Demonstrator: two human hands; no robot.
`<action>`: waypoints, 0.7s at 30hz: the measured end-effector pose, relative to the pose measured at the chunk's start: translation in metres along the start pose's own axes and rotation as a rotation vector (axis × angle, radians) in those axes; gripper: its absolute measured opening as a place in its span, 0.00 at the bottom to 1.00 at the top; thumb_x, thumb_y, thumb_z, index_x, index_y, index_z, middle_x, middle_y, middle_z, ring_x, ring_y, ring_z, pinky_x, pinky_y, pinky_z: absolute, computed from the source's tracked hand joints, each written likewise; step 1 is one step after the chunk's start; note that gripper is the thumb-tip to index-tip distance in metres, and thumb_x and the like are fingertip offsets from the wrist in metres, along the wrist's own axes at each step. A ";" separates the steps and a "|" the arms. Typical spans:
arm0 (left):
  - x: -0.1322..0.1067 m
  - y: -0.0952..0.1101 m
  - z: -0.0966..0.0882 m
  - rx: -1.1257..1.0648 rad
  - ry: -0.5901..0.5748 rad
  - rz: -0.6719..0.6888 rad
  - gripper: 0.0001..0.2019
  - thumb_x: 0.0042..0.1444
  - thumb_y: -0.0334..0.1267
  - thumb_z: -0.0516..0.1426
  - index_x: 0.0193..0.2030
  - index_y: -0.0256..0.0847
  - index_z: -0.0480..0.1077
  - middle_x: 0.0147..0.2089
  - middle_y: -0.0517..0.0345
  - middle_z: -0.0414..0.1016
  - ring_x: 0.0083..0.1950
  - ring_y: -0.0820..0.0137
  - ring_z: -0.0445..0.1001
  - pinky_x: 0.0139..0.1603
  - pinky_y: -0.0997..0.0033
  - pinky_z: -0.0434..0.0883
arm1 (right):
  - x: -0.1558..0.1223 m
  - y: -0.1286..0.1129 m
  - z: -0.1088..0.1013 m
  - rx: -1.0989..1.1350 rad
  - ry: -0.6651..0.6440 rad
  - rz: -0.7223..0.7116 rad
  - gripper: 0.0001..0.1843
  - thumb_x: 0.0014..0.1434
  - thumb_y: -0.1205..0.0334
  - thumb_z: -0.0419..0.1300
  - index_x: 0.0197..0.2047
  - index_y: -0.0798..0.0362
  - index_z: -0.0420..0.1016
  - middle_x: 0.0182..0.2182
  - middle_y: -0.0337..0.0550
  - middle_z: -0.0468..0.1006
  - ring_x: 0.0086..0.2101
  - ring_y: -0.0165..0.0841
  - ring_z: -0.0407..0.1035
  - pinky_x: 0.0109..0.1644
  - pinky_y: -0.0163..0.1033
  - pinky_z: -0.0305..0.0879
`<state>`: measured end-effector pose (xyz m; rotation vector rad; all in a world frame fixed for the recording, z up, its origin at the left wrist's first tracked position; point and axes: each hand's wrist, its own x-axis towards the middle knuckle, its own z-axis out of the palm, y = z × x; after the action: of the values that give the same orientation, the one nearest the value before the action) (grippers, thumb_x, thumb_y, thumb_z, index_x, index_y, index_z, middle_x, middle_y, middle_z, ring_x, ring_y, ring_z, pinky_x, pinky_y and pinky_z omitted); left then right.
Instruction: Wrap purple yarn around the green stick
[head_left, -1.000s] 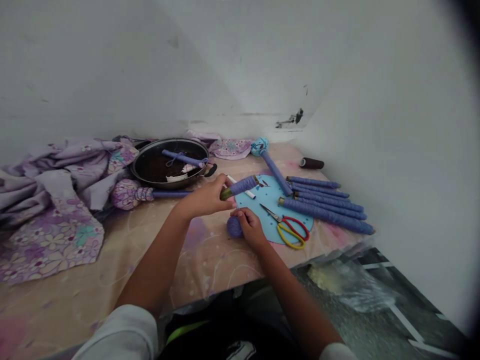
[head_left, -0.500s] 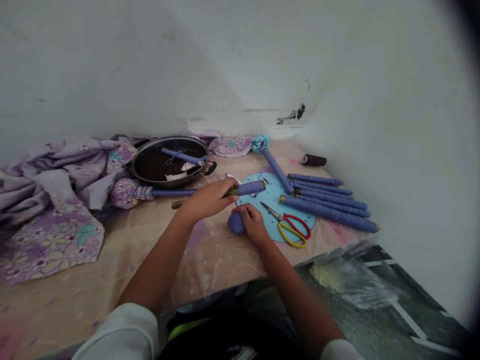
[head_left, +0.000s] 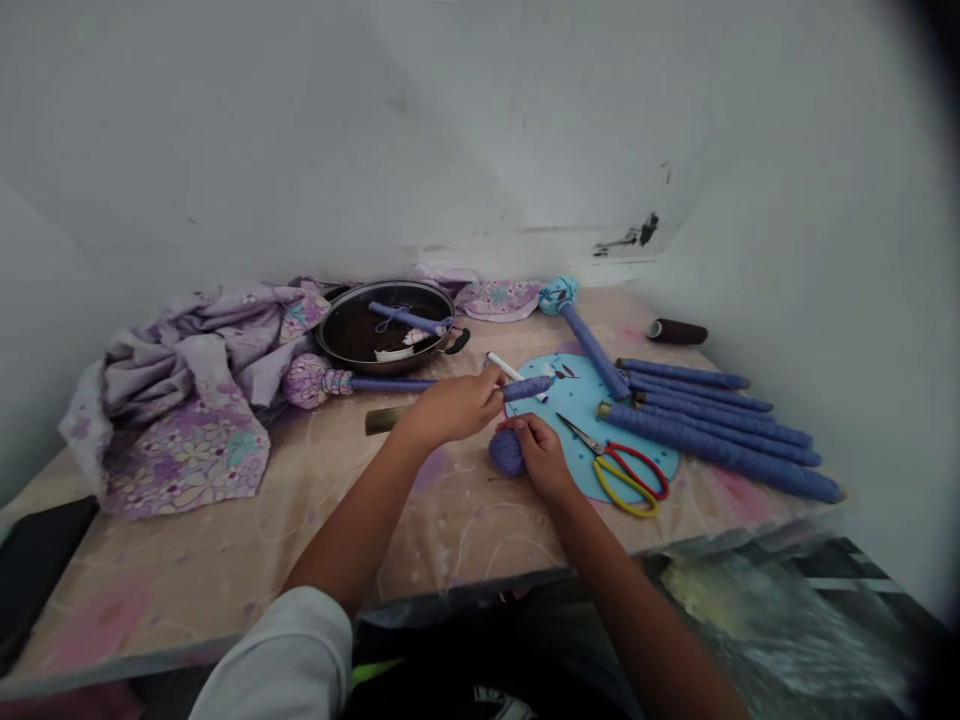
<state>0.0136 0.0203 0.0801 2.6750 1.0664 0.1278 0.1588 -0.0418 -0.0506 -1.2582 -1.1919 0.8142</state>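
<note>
My left hand (head_left: 459, 408) is closed around a wooden stick (head_left: 384, 420), whose bare end sticks out behind the hand. Purple-blue yarn wraps the stick's other end (head_left: 531, 388), which points right. Below it, my right hand (head_left: 546, 458) has its fingers closed on the yarn, beside a yarn ball (head_left: 506, 453) near the tabletop. A taut strand runs between the stick and my right fingers. Scissors (head_left: 611, 462) with red and yellow handles lie partly open on a round light-blue mat (head_left: 570, 425), close to a white marker (head_left: 514, 374).
Several yarn-wrapped sticks (head_left: 720, 450) lie at right, near a dark spool (head_left: 677, 331). A blue-headed mallet-like stick (head_left: 592, 345) and one with a floral head (head_left: 307, 381) lie farther back. Also there are a black pan (head_left: 352, 362), floral cloth (head_left: 202, 440) and a dark flat object (head_left: 41, 570).
The view has swung left, bringing the dark flat object into sight. The stick has turned slightly in my left hand. Both hands keep their hold.
</note>
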 end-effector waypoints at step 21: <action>-0.005 -0.002 0.005 0.024 0.014 -0.012 0.13 0.56 0.40 0.45 0.47 0.38 0.59 0.41 0.48 0.72 0.42 0.63 0.71 0.40 0.69 0.64 | -0.005 -0.002 0.000 -0.046 -0.038 0.005 0.15 0.58 0.52 0.49 0.34 0.53 0.71 0.32 0.43 0.74 0.35 0.33 0.67 0.40 0.37 0.61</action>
<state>0.0093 0.0168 0.0750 2.6926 1.0951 0.1322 0.1568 -0.0468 -0.0494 -1.2886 -1.2447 0.8210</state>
